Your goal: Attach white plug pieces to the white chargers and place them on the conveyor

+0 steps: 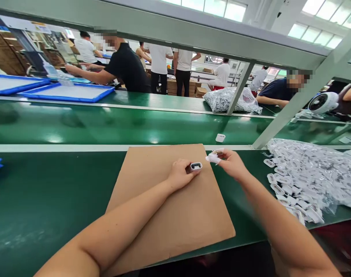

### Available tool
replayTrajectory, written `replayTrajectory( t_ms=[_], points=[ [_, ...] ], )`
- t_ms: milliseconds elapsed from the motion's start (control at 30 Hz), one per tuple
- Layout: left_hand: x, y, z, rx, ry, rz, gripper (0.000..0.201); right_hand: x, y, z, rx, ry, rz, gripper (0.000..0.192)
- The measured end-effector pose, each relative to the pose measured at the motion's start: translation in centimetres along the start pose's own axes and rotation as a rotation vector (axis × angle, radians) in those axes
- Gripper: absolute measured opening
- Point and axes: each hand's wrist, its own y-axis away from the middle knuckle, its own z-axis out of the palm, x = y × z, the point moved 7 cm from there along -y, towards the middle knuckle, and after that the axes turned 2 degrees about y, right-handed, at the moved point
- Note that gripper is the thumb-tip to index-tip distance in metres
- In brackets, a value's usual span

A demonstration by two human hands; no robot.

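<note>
Brown cardboard sheet [164, 215], flat and matte, lies on the glossy green desk [48, 200]. Over it, the left hand [179, 174] pinches a small rounded white shell [196, 166] with a dark oval opening. The right hand [231, 163] closes on a crumpled clear wrapper [213, 157], beside a heap of bagged white pieces [311, 177].

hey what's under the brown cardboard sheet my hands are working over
The cardboard sheet lies flat on the green bench top, which shows around it. Whatever lies directly beneath the sheet is covered and cannot be seen.
</note>
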Motion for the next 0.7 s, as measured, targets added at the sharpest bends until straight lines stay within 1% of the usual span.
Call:
replayTrajectory(
  t_ms=[33, 100, 133, 200, 267, 367, 467, 500, 633, 700],
  points=[
    [0.0, 0.0, -0.1, 0.011, 0.019, 0.008, 0.032, 0.1, 0.1, 1.5, -0.017, -0.117, 0.031, 0.040],
    [0.0, 0.0, -0.1, 0.025, 0.095, 0.038, 0.044, 1.3, 0.5, 3.4, -0.027, -0.310, 0.133, 0.046],
    [0.1, 0.0, 0.0, 0.019, 0.140, 0.056, 0.045, 2.2, 0.7, 3.9, -0.027, -0.395, 0.189, 0.048],
    [0.3, 0.0, 0.3, -0.003, 0.209, 0.082, 0.038, 4.0, 0.9, 4.3, -0.024, -0.535, 0.279, 0.051],
    [0.5, -0.1, 0.6, -0.029, 0.244, 0.095, 0.032, 5.4, 1.0, 4.3, -0.013, -0.600, 0.328, 0.053],
    [0.5, -0.4, 1.0, -0.063, 0.274, 0.080, 0.034, 6.3, 1.0, 3.9, 0.012, -0.580, 0.332, 0.054],
    [0.2, -0.5, 0.9, -0.057, 0.275, 0.023, 0.047, 6.0, 0.8, 3.6, 0.050, -0.521, 0.268, 0.053],
    [0.2, -0.5, 0.9, -0.058, 0.266, 0.014, 0.048, 5.7, 0.7, 3.5, 0.065, -0.500, 0.236, 0.052],
    [0.7, -0.4, 0.7, -0.094, 0.228, 0.027, 0.029, 5.0, 0.7, 3.2, 0.112, -0.440, 0.142, 0.049],
    [0.8, -0.4, 0.6, -0.082, 0.226, 0.007, 0.027, 4.8, 0.8, 3.0, 0.125, -0.427, 0.128, 0.049]
  ],
)
